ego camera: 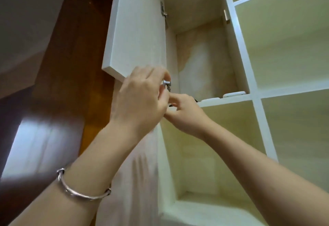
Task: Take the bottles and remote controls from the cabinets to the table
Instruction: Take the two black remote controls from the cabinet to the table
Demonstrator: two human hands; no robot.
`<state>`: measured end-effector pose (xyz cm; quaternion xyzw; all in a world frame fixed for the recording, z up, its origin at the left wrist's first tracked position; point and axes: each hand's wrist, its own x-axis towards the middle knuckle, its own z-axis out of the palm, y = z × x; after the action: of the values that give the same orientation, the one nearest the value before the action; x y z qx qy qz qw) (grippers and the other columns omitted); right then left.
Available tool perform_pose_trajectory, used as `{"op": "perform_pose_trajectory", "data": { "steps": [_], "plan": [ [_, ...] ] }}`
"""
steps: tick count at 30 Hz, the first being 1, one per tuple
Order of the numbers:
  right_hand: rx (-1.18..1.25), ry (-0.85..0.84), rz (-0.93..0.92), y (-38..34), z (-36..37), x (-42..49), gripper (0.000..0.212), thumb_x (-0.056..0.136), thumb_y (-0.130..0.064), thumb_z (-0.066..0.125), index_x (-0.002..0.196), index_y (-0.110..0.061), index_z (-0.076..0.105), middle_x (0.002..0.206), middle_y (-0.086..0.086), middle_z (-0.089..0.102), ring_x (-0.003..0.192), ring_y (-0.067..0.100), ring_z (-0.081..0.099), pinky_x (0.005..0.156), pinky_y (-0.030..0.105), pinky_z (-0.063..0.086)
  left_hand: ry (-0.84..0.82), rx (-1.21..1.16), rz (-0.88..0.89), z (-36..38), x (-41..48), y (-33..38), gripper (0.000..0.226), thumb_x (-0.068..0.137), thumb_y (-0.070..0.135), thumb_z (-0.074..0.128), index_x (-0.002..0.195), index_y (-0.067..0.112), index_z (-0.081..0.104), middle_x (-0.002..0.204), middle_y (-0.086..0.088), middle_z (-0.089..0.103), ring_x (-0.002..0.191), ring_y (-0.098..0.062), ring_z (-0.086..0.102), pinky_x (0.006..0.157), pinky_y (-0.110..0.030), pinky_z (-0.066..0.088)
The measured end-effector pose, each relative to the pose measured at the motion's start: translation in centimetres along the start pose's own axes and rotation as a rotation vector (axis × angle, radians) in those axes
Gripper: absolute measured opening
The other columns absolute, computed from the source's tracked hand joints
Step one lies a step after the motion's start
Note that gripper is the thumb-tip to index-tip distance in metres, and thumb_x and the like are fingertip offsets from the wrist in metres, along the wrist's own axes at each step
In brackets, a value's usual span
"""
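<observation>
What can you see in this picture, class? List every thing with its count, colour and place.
cabinet door: 1, white, swung open at the upper left of the top compartment
hinges: 2, silver, on the door's inner edge, one high, one low by the left fingers
shelf unit: 1, white frame with cream insides, fills the right
remote controls: 2, white, flat on the top compartment's shelf, at its right
dark object: 1, black, at the shelf's front edge, mostly hidden in the right hand
wooden panel: 1, brown, far left
bracelet: 1, silver, on the left wrist
left hand: 1, raised by the lower hinge, fingertips blurred
right hand: 1, at the shelf edge, gripping the dark object
</observation>
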<state>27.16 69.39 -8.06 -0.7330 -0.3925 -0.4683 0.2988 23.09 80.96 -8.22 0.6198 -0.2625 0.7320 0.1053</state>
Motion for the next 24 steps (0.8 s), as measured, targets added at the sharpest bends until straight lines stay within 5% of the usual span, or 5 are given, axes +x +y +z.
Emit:
{"op": "perform_pose_trajectory", "data": {
  "steps": [9,13,17,20,24],
  "plan": [
    [-0.325,0.185,0.141,3.6,-9.8,-0.2,0.02,0.086,-0.015,0.056,0.094,-0.018,0.073,0.076,-0.014,0.067,0.072,0.003,0.059,0.065,0.013,0.042,-0.526,-0.075,-0.29,7.6,5.1,-0.3,0.028,0.086,0.013,0.044,0.109,0.015,0.061,0.115,-0.005,0.062,0.105,-0.023,0.055,0.091,-0.036,0.047],
    [-0.405,0.065,0.215,4.0,-10.8,1.4,0.016,0.086,-0.019,0.055,0.091,-0.026,0.069,0.077,-0.012,0.062,0.08,0.015,0.063,0.06,0.02,0.047,-0.777,0.063,-0.29,9.7,6.8,-1.2,0.025,0.083,0.001,0.039,0.095,0.013,0.058,0.109,-0.016,0.062,0.087,-0.026,0.048,0.081,-0.032,0.045],
    [-0.511,-0.113,0.279,4.9,-9.5,4.4,0.026,0.086,-0.02,0.055,0.108,-0.021,0.068,0.107,-0.002,0.067,0.086,0.011,0.057,0.064,0.014,0.047,-0.852,0.221,-0.247,11.0,7.9,-1.7,0.04,0.087,-0.001,0.035,0.123,0.0,0.053,0.127,-0.019,0.054,0.112,-0.032,0.055,0.093,-0.037,0.047],
    [-0.575,-0.217,0.363,5.6,-7.8,7.2,0.028,0.087,-0.019,0.054,0.111,-0.017,0.067,0.102,-0.002,0.062,0.081,0.015,0.056,0.041,0.002,0.042,-0.791,0.271,-0.175,11.3,8.2,-2.3,0.041,0.086,-0.004,0.036,0.122,0.001,0.054,0.123,-0.018,0.055,0.109,-0.034,0.057,0.088,-0.037,0.049],
    [-0.595,-0.334,0.593,6.3,-5.3,10.6,0.036,0.087,-0.032,0.055,0.114,-0.009,0.06,0.1,0.006,0.059,0.082,0.026,0.06,0.089,0.032,0.055,-0.719,0.215,-0.167,11.2,8.8,-3.0,0.035,0.087,-0.003,0.042,0.119,0.0,0.057,0.119,-0.019,0.058,0.105,-0.033,0.06,0.087,-0.036,0.051]
  ]
}}
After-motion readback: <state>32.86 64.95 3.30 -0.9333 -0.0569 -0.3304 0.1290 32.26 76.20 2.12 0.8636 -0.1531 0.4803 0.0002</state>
